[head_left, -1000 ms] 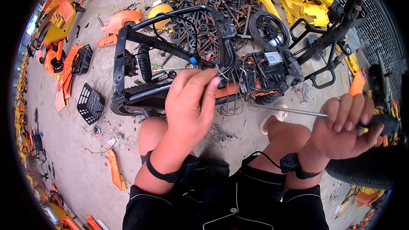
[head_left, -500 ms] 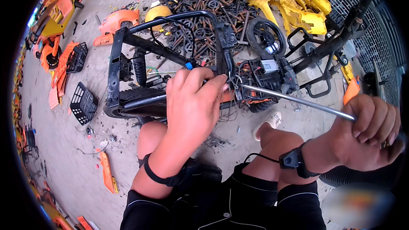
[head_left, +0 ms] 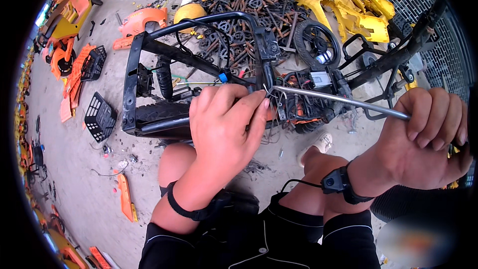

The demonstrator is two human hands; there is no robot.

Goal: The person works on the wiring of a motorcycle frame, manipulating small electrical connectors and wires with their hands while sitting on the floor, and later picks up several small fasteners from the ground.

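Note:
A black metal scooter frame (head_left: 134, 74) lies on the concrete in front of me, with a tyre, a spring and a tangle of wires. My left hand (head_left: 224, 124) rests on the frame's middle, its fingertips pinching at the wires beside the tip of a long screwdriver (head_left: 338, 100). My right hand (head_left: 433, 134) grips the screwdriver's handle at the right; the steel shaft runs left to the frame's wiring box (head_left: 313, 82). Both wrists wear black bands.
Yellow plastic body panels (head_left: 348, 5) and a heap of rusty metal parts (head_left: 249, 5) lie beyond the frame. Orange panels (head_left: 74, 69) and black baskets (head_left: 99, 114) are scattered at the left. A small wheel (head_left: 316, 42) stands behind the frame.
My right hand has moved the screwdriver up, so its tip has come in to the wiring by my left fingertips. The left hand stays on the frame.

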